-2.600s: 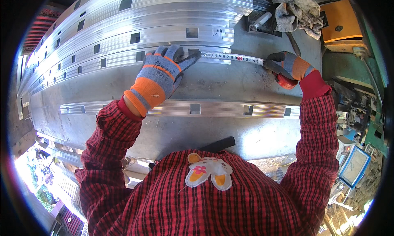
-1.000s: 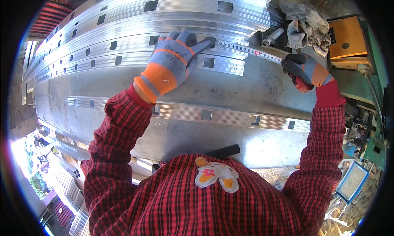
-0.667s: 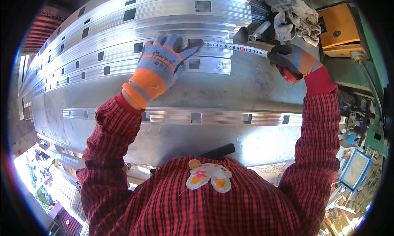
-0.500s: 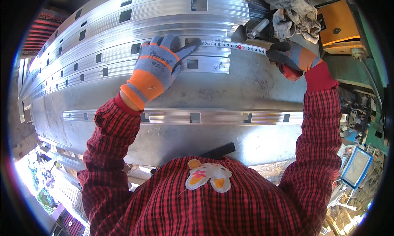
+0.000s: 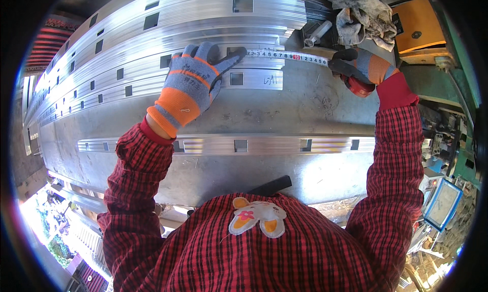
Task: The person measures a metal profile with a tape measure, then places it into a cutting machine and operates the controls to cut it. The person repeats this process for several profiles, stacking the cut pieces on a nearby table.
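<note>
A tape measure's white blade (image 5: 287, 56) stretches between my two gloved hands, across the ends of silver slotted metal profiles (image 5: 260, 80). My left hand (image 5: 190, 83), in a grey and orange glove, rests on the profiles. Its thumb presses the blade's end near a square cutout, while its other fingers curl over the metal. At the right, my right hand (image 5: 364, 67) grips the red tape case (image 5: 360, 87), its fingers beside the blade's mouth. The case hangs just past the profile ends, partly hidden by the glove.
One separate slotted strip (image 5: 274, 146) lies across the grey metal table (image 5: 284, 114) nearer me. A black bar (image 5: 272, 186) lies at the near edge. Beyond my right hand are a dirty rag (image 5: 356, 17), a metal tube (image 5: 318, 34) and an orange box (image 5: 418, 25).
Both hands keep their hold with the blade stretched out. The view has shifted very slightly; the right hand and tape case appear turned a little.
</note>
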Motion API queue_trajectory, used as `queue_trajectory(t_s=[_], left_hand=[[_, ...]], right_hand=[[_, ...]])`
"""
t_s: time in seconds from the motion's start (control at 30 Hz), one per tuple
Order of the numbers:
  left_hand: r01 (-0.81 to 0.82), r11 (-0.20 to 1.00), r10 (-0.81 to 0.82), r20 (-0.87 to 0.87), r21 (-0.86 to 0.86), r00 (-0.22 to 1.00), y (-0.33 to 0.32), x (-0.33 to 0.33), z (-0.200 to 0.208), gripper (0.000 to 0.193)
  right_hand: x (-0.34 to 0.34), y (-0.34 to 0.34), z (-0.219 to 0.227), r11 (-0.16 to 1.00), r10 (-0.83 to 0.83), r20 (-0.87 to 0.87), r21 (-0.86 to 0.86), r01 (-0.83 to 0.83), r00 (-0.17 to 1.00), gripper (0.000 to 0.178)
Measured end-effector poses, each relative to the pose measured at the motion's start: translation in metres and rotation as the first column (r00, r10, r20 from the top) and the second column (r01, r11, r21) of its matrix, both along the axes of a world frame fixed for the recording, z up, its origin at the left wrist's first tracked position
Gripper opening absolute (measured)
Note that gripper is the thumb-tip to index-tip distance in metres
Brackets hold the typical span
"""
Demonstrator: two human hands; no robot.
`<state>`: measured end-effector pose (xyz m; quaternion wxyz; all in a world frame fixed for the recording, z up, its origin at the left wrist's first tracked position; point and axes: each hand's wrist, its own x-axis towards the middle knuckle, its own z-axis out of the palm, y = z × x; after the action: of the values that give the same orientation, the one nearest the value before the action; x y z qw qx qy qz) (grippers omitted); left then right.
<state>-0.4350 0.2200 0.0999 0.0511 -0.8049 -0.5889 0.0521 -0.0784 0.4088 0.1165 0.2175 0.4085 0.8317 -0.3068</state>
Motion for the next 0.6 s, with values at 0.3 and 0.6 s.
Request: queue_trajectory(t_s=[0.3, 0.6], left_hand=[[-0.002, 1.0, 0.002, 0.017, -0.008, 1.0, 0.0, -0.003, -0.004, 0.058], [0.034, 0.998, -0.034, 0.0, -0.046, 0.999, 0.001, -0.013, -0.017, 0.053]], right_hand=[[0.003, 0.001, -0.003, 0.998, -0.069, 0.001, -0.008, 0.069, 0.998, 0.036], [-0.004, -0.006, 0.008, 0.997, 0.021, 0.036, 0.067, -0.024, 0.999, 0.034]])
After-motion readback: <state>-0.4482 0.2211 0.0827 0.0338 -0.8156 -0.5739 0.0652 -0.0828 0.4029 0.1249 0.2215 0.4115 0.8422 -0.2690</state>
